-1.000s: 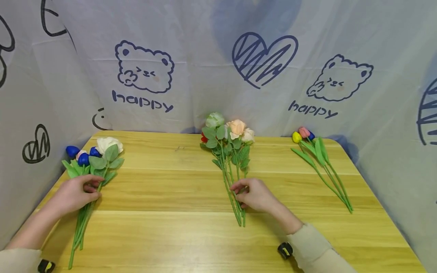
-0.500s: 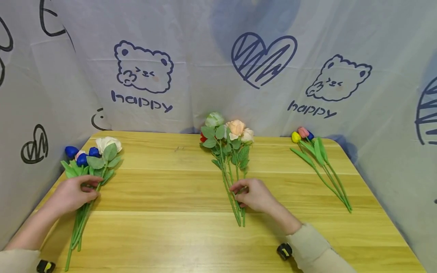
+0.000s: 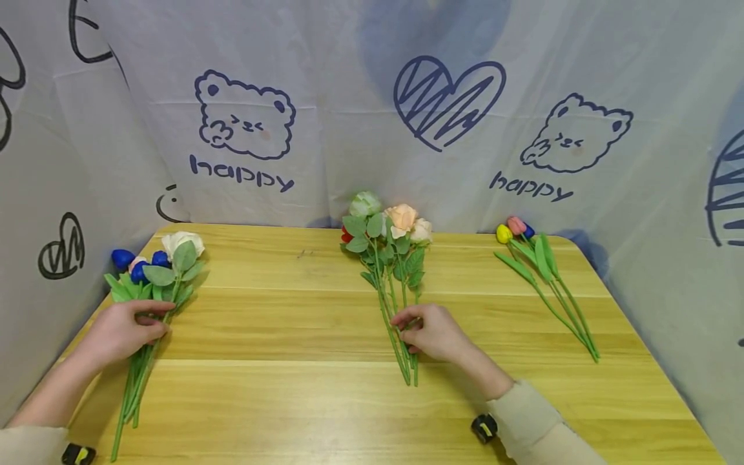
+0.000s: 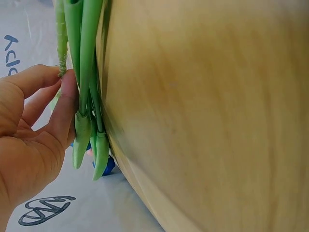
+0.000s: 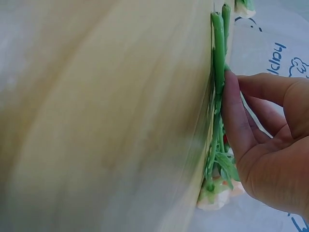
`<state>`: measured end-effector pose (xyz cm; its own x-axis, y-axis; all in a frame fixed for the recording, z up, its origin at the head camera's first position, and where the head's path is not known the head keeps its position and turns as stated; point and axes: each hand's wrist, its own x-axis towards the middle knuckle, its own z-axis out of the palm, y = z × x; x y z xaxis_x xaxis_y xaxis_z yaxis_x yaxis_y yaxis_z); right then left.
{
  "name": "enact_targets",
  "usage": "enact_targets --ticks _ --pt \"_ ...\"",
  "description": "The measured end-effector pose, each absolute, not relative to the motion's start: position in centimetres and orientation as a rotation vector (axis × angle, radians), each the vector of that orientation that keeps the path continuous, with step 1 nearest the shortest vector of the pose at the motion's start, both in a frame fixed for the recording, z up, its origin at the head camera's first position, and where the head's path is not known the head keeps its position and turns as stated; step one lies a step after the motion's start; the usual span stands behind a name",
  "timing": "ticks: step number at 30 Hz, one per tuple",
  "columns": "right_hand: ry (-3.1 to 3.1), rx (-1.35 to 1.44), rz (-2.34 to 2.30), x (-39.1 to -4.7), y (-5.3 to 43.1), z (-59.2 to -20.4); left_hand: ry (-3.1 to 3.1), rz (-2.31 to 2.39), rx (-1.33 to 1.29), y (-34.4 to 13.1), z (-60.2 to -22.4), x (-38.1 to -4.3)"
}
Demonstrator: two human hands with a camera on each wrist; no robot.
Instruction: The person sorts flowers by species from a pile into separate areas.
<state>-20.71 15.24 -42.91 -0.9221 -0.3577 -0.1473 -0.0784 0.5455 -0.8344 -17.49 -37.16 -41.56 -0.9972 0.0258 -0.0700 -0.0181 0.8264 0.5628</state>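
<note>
At the table's left side, my left hand (image 3: 119,329) pinches the stem of a white rose (image 3: 183,245) between thumb and fingers. That rose lies over a bunch of blue and pink tulips (image 3: 138,271); their green stems (image 4: 87,53) run beside my fingers in the left wrist view. Mid-table, my right hand (image 3: 433,332) pinches at a stem in a group of roses (image 3: 402,221), coloured peach, cream, pale green and red. In the right wrist view, my thumb lies against the rose stems (image 5: 218,48); the pinched part is mostly hidden by my fingers.
Yellow, pink and blue tulips (image 3: 515,226) lie on the right part of the wooden table (image 3: 279,394). A printed cloth (image 3: 349,129) hangs close behind the table and along its sides. Black wrist cameras (image 3: 484,427) sit at both sleeves.
The white rose's head has shifted slightly left, toward the blue tulips, and its stem end has moved a little left and nearer me. My right hand and the middle roses have stayed still.
</note>
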Motion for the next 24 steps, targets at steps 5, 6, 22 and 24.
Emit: enact_targets --ticks 5,6,22,24 --pt "2.508 -0.387 -1.288 -20.6 15.2 -42.8 2.913 0.947 -0.017 -37.0 -41.1 -17.3" --pt "2.511 -0.390 -1.283 -20.6 15.1 -42.7 2.904 0.963 -0.024 -37.0 -41.1 -17.2" --pt "2.469 -0.411 -1.303 -19.8 16.2 -41.7 2.788 1.381 -0.166 -34.9 -40.0 -17.8" --pt "2.509 -0.390 -1.353 -19.6 16.4 -41.5 2.752 1.529 -0.179 -34.1 -39.8 -17.9"
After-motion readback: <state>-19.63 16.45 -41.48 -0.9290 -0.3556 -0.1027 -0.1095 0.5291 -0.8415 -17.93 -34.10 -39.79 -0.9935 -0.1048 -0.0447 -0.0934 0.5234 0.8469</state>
